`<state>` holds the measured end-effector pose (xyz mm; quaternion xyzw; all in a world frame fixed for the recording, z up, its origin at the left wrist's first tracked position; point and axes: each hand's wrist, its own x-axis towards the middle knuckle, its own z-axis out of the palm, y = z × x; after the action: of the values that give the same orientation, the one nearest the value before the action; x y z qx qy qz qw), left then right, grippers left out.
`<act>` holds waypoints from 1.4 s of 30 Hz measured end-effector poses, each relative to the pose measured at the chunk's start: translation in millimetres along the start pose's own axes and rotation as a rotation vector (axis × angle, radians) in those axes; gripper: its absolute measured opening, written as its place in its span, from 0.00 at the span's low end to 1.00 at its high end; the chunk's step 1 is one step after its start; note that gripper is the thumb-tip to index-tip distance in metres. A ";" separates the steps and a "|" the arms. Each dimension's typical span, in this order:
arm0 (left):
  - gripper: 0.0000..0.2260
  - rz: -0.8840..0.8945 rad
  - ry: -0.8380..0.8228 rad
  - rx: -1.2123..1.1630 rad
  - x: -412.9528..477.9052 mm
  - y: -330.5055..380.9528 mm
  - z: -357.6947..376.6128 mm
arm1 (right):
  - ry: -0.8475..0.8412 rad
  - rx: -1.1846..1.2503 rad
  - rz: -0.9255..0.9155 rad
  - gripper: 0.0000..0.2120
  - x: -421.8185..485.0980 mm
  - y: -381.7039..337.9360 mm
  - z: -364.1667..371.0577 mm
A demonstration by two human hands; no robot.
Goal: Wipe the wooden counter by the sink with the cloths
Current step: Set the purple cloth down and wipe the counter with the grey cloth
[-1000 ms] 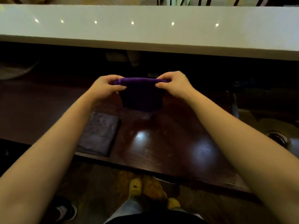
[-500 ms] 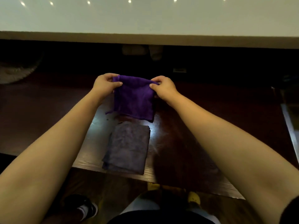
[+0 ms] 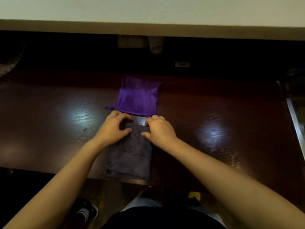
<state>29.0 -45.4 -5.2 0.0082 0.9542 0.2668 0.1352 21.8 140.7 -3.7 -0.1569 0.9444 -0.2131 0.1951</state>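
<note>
1. Below the head camera, two bare forearms reach forward over a dark, glossy wooden tabletop (image 3: 214,113), and both hands sit at the far end of a folded grey cloth (image 3: 130,156).
2. The left hand (image 3: 112,129) rests on the cloth's far left corner, fingers curled and thumb pointing toward the other hand. It seems to pinch the edge, though I cannot tell whether any fabric is actually caught between fingers and thumb.
3. The right hand (image 3: 159,130) mirrors it on the far right corner, fingers bent down onto the cloth edge and thumb turned inward. Its grip is equally unclear.
4. The grey cloth runs from under both hands back toward the person, its near end lying at the tabletop's front edge.
5. Just beyond the fingertips, a purple cloth (image 3: 138,96) lies flat and free of both hands. A narrow strip of bare wood shows between the two cloths, and a small tag sticks out from its near left corner.
6. Far off to the right of the right hand, a metal sink rim (image 3: 295,119) meets the wood.
7. Beyond the purple cloth, a pale raised ledge (image 3: 148,9) spans the whole width.
8. Two bright light reflections shine on the wood, one outside each hand.
</note>
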 end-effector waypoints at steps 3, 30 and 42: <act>0.23 -0.005 -0.151 0.039 -1.4 4.0 3.9 | -0.049 0.001 0.010 0.19 -4.7 2.3 3.2; 0.09 0.346 -0.242 -0.340 2.3 103.6 18.1 | 0.213 0.357 -0.014 0.08 -90.3 100.2 -65.9; 0.09 0.106 0.447 -0.115 18.7 35.9 35.8 | 0.361 -0.139 0.031 0.14 -65.2 98.5 -22.2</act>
<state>18.4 5.2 -20.9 -0.0086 0.9418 0.3226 -0.0936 48.1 257.8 -11.2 -0.1146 0.9789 -0.1688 0.0142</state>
